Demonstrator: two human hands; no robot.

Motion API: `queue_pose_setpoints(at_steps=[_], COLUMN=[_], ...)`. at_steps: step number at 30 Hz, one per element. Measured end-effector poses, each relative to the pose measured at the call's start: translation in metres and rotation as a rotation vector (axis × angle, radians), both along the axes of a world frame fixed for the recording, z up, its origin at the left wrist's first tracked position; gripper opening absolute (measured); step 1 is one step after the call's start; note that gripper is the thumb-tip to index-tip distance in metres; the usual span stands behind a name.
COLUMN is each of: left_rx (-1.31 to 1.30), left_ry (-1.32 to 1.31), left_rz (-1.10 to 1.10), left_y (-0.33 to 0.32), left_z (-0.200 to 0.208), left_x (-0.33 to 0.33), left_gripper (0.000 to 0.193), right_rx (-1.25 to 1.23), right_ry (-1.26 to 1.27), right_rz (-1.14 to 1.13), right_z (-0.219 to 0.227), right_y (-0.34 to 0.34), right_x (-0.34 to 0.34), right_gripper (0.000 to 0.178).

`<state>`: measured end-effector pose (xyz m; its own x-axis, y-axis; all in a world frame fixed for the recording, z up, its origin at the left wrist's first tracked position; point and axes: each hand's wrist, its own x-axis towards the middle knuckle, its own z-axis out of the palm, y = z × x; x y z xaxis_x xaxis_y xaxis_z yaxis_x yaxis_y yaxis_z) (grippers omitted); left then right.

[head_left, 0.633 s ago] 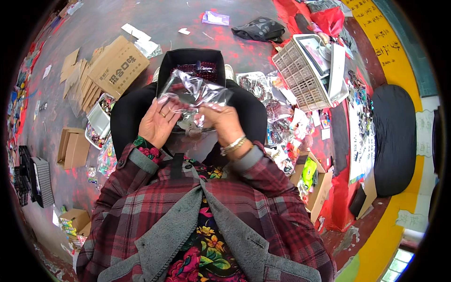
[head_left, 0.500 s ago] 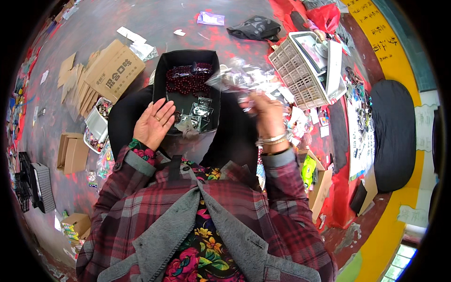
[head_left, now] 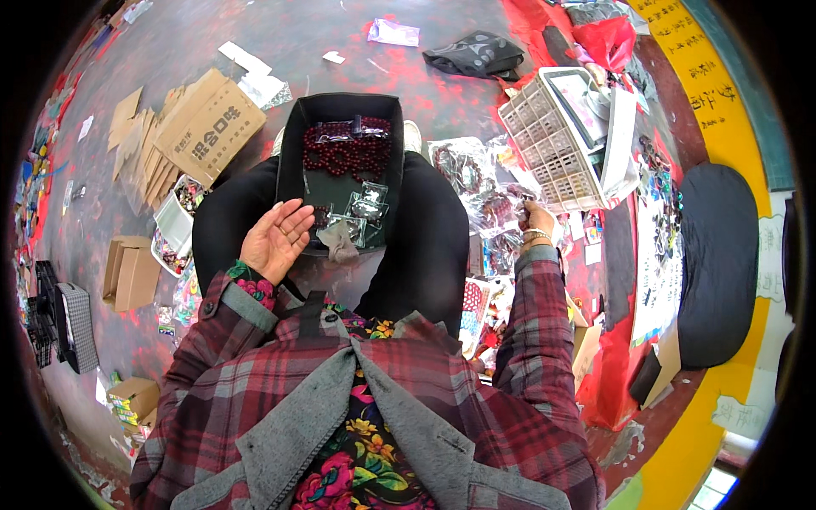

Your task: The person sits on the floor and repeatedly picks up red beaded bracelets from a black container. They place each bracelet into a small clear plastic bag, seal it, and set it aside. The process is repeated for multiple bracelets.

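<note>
Fingers apart, left hand (head_left: 276,245) flanks the long, outward-pointing black box's (head_left: 344,106) near-left corner, right hand's (head_left: 539,223) grip unclear, the carton (head_left: 209,127) lettered

Box (head_left: 291,153): black
Beads (head_left: 348,158): dark red
Jacket (head_left: 200,391): maroon-and-grey plaid, plain grey collar (head_left: 293,416)
Shirt (head_left: 374,429): black with pink, yellow and green flowers
Trousers (head_left: 425,229): black
Basket (head_left: 544,144), upper right: beige
Carton (head_left: 208,123), upper left: brown
Floor (head_left: 191,47): grey, red-patched

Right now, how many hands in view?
2: the left hand, open, at the near-left corner of the black box; the right hand beside the pale crate, at the clear bags. No others show.
</note>
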<state>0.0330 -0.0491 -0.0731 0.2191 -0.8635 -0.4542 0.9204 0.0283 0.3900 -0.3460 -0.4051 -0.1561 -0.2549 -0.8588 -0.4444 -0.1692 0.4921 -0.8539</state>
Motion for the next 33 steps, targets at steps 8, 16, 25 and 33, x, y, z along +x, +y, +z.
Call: queue_pose_setpoints(at_steps=[8, 16, 25, 33], left_rx=[0.086, 0.133, 0.108, 0.166], left_ry=[-0.008, -0.023, -0.017, -0.061], left_rz=[-0.027, -0.021, -0.040, 0.065], left_y=[-0.010, -0.008, -0.004, 0.009], left_z=[-0.009, -0.009, -0.010, -0.023], left_x=[-0.003, 0.001, -0.001, 0.005], left_gripper=[0.032, 0.032, 0.033, 0.029], right_rx=[-0.057, 0.126, -0.224, -0.296], right_ry=[1.080, 1.334, 1.137, 1.081], right_rz=[0.483, 0.858, 1.149, 1.509], right_z=[-0.117, -0.093, -0.106, -0.053], right_y=[-0.044, 0.012, 0.021, 0.025], right_x=[-0.006, 0.064, 0.071, 0.096], right_gripper=[0.028, 0.029, 0.025, 0.025])
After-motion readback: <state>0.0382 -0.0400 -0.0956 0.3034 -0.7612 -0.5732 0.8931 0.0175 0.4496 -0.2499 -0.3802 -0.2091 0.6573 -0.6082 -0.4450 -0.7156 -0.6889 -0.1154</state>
